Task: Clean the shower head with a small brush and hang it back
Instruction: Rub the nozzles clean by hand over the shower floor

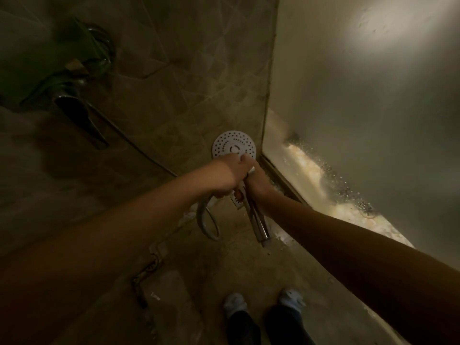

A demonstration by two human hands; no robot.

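A person stands in a dim shower stall and holds a white shower head [234,145] face up over the far corner of the floor [199,282], where the tiled wall [174,70] meets a glass panel [348,120].

The right hand [258,181] is closed round the neck of the shower head, just below the round face. Its chrome handle [260,227] runs out under the grip, back toward the person. The left hand [229,174] lies over the near rim of the face, thumb on the perforated plate. Whether that grip holds anything cannot be told. A small white tip [252,169] shows between the two hands, too dark to identify.

The head sits just beside the glass panel's lower edge, where a dark track [281,181] and a pale stone sill [311,175] run along the floor's right side. That side is tight. To the left the floor opens out along the tiled wall.

A hose [209,225] loops down below the left wrist. A perforated drain cover [237,199] shows on the floor under the hands. A chrome mixer tap [74,103] juts from the wall at the upper left, well apart from the hands. Two light shoes [235,303] stand at the near edge of the floor, under the right forearm.
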